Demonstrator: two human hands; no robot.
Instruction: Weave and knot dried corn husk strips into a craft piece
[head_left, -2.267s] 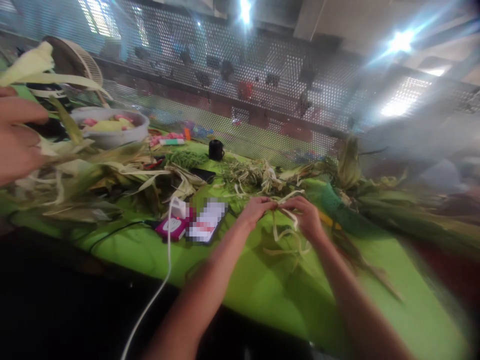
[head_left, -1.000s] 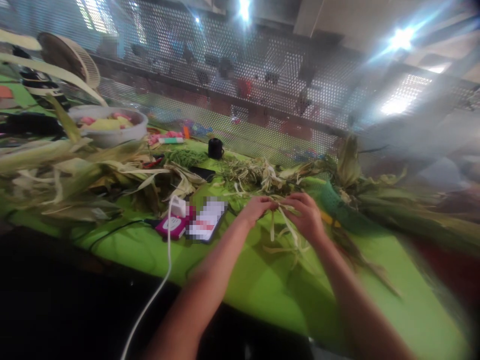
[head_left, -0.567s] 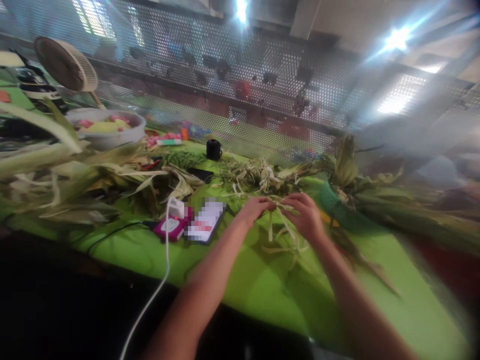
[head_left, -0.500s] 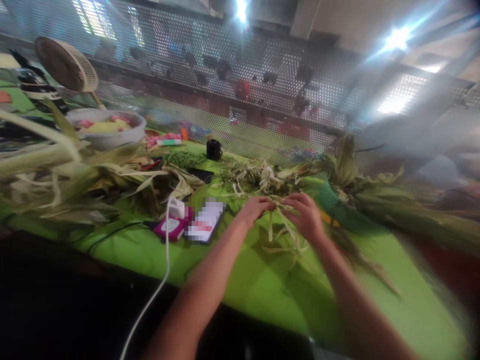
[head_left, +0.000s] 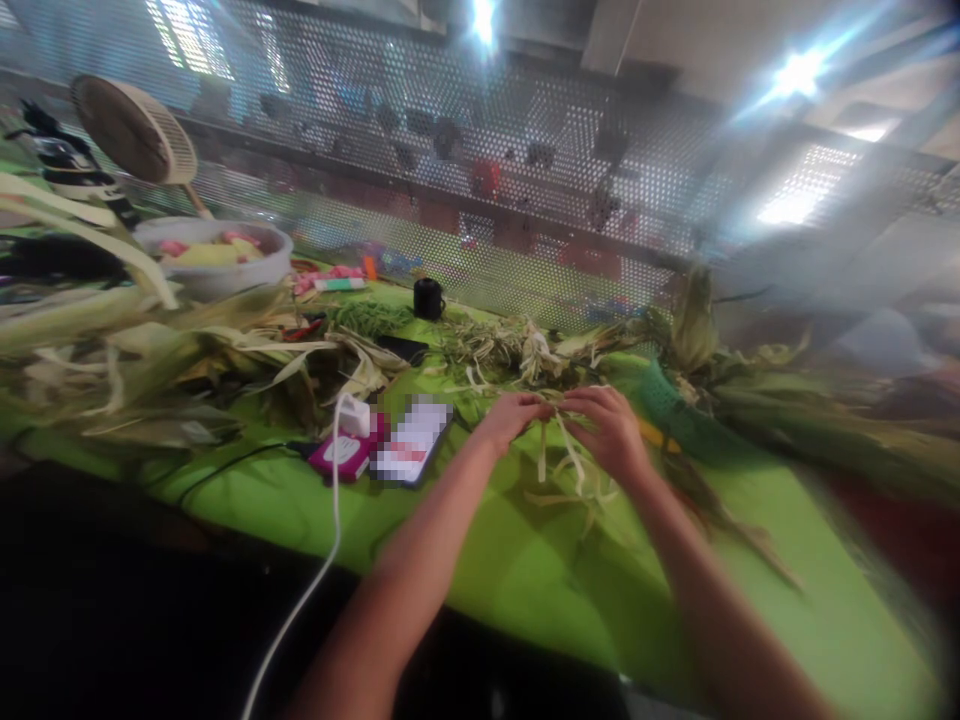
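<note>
Green table (head_left: pixel 517 570): left hand (head_left: pixel 516 416) and right hand (head_left: pixel 611 430) pinch narrow strips (head_left: pixel 543 458), with a phone (head_left: pixel 414 440) at their nine o'clock; tugging too hard could tear one.

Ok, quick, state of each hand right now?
Left hand: closed, pinching pale plant strips.
Right hand: up against the same strips; open or closed on them can't be told.

L hand (head_left: pixel 516 418) & R hand (head_left: pixel 609 425) pinch pale strips (head_left: pixel 573 458) over green tbl (head_left: pixel 510 575), w/ phone (head_left: pixel 412 443) nearby
</note>
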